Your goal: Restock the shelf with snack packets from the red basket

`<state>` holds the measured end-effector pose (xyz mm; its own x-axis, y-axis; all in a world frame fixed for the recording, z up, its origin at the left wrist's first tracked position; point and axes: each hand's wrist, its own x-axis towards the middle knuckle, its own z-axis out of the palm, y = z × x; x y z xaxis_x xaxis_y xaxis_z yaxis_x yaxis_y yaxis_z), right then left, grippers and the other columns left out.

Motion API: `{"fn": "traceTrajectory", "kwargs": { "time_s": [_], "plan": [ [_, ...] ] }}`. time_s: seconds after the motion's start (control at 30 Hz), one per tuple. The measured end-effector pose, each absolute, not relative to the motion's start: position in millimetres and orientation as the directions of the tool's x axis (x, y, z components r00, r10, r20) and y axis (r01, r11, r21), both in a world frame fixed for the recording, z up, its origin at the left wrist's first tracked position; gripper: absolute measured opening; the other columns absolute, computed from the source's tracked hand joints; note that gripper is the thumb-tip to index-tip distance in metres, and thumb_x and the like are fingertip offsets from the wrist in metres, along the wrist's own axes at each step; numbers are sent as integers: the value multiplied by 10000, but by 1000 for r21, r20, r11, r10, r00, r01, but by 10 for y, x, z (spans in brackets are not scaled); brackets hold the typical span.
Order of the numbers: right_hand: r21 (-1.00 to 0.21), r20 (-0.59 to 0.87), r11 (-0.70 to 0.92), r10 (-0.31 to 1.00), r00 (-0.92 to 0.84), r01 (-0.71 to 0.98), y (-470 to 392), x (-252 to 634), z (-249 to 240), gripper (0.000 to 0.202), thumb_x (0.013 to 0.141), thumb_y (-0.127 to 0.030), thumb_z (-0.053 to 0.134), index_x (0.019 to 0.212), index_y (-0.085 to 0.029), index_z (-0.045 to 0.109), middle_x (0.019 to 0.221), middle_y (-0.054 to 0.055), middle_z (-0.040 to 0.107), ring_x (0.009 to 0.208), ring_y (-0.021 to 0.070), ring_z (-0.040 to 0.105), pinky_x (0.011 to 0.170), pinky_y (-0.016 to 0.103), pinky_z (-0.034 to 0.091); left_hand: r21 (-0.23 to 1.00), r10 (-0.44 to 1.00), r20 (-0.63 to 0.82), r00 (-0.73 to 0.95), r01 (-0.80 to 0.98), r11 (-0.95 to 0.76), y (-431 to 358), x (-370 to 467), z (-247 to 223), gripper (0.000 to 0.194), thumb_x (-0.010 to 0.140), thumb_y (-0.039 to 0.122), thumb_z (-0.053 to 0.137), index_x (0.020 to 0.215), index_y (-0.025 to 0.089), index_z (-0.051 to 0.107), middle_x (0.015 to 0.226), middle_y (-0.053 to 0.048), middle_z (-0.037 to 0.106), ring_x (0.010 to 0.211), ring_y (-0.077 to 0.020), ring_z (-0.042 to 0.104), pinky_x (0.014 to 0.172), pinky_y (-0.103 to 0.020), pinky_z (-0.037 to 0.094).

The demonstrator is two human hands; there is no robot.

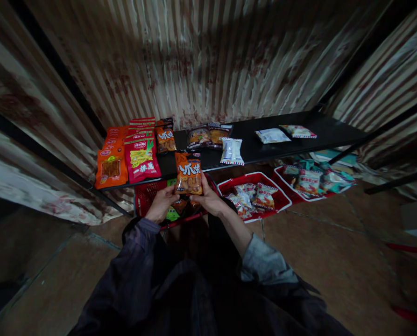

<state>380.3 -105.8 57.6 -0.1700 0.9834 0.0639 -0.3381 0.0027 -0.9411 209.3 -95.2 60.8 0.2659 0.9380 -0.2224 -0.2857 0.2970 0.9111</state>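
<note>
Between my two hands an orange snack bag (188, 175) is held upright, its printed front facing me, just before the shelf's front edge. My left hand (164, 201) grips its lower left side and my right hand (208, 196) its lower right side. Behind it on the black shelf (253, 151) stands a matching orange snack bag (166, 140). To the left are pink-red snack bags (141, 158) and orange snack bags (112, 161) in rows. Brown snack bags (208, 136) and a white snack bag (232, 151) lie to the right.
Below the shelf, a red basket (141, 198) holds green and orange bags. Another red basket (284, 201) contains white-and-red packets, and a third basket (309, 199) teal ones. Two more packets, one white (272, 136), lie farther right on the shelf. Black posts and striped curtain surround it.
</note>
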Motion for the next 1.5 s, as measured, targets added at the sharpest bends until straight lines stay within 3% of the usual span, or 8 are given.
{"fn": "traceTrajectory", "kwargs": {
  "time_s": [0.2, 0.43, 0.63, 0.83, 0.97, 1.13, 1.27, 1.5],
  "plan": [
    [-941, 70, 4, 981, -182, -338, -1059, 3773, 535, 889, 607, -137, 635, 1386, -380, 281, 1340, -13, 502, 1235, 190, 472, 991, 415, 418, 911, 944, -246, 218, -280, 302, -947, 2094, 550, 433, 517, 129, 722, 949, 145, 688, 1002, -73, 706, 984, -219, 628, 924, -339, 435],
    [-916, 1, -93, 972, -236, -390, -1083, 3837, 494, 871, 609, -162, 705, 1371, -357, 331, 1331, -11, 515, 1184, 190, 518, 1054, 413, 345, 917, 957, -254, 143, -280, 285, -996, 2151, 424, 381, 544, 89, 675, 918, 156, 691, 1019, -69, 702, 1028, -232, 614, 967, -370, 415],
    [-892, -31, -145, 964, -262, -427, -1017, 3851, 443, 811, 637, -203, 743, 1347, -354, 381, 1282, -11, 558, 1177, 192, 523, 1062, 401, 330, 920, 961, -265, 85, -276, 278, -965, 2179, 356, 421, 567, 67, 628, 984, 109, 667, 1030, -93, 694, 984, -225, 628, 970, -401, 413],
    [-905, -24, -112, 977, -212, -410, -798, 3819, 420, 829, 643, -205, 737, 1363, -359, 354, 1338, -18, 512, 1200, 195, 503, 1069, 406, 321, 957, 976, -214, -42, -208, 201, -775, 2268, 358, 498, 626, 5, 529, 1102, 133, 603, 1081, -84, 673, 997, -180, 624, 957, -359, 435],
    [-916, -11, -89, 981, -195, -392, -556, 3811, 412, 830, 653, -214, 725, 1374, -343, 336, 1333, -5, 521, 1188, 202, 518, 1067, 427, 324, 997, 988, -65, -138, -57, 57, -576, 2311, 309, 523, 701, 46, 512, 1214, 149, 525, 1130, -98, 637, 988, -168, 623, 929, -349, 461],
    [-952, 43, -10, 985, -165, -307, -169, 3787, 430, 792, 670, -245, 706, 1376, -289, 350, 1288, 24, 566, 1174, 225, 534, 1045, 428, 362, 959, 950, 216, -227, 230, -163, -266, 2329, 256, 456, 731, 60, 487, 1163, 185, 559, 1147, -80, 610, 1069, -177, 578, 972, -361, 440],
    [-980, 107, 86, 988, -108, -181, 146, 3720, 488, 765, 682, -258, 678, 1379, -260, 363, 1302, 27, 555, 1200, 222, 508, 1051, 405, 358, 886, 897, 332, -294, 424, -189, -47, 2374, 337, 425, 758, 74, 462, 1164, 156, 557, 1149, -114, 590, 1099, -205, 550, 978, -393, 439],
    [-963, 177, 167, 984, -29, -214, 608, 3576, 470, 762, 646, -203, 642, 1364, -252, 392, 1316, 27, 537, 1192, 207, 506, 1057, 382, 347, 782, 837, 471, -279, 571, -250, 269, 2486, 399, 483, 790, 81, 424, 1269, 128, 462, 1307, -160, 481, 1272, -229, 413, 1072, -417, 344]
  ]
}}
